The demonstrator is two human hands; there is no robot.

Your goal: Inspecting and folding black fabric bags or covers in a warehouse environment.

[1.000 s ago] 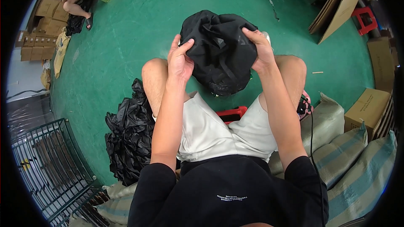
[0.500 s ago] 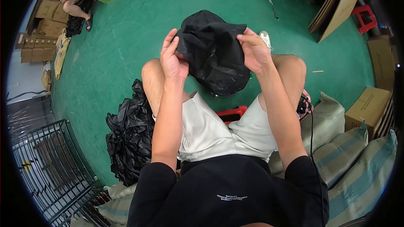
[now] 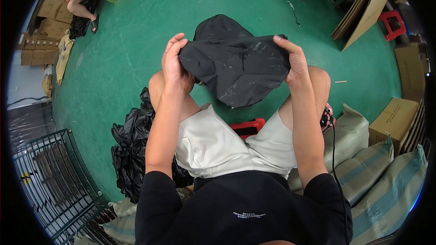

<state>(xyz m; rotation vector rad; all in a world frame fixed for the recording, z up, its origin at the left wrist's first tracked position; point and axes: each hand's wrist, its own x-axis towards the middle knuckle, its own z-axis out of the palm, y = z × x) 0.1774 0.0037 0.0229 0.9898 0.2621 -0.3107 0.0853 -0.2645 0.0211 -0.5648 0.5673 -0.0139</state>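
The left hand [image 3: 174,66] has its fingers [image 3: 174,45] clamped on the left edge of a black cloth [image 3: 236,63]; the right hand [image 3: 297,63] grips the right edge, thumb on top; the cloth is spread between them, above the green floor [image 3: 181,4]; crumpled black plastic [image 3: 131,149] lies left of the white shorts [image 3: 227,149].

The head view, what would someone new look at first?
Probably the big black cloth, held between the person's left hand and right hand above the bright green floor. Next, maybe the shiny, crumpled black heap beside the left leg, then the red stool at the upper right.
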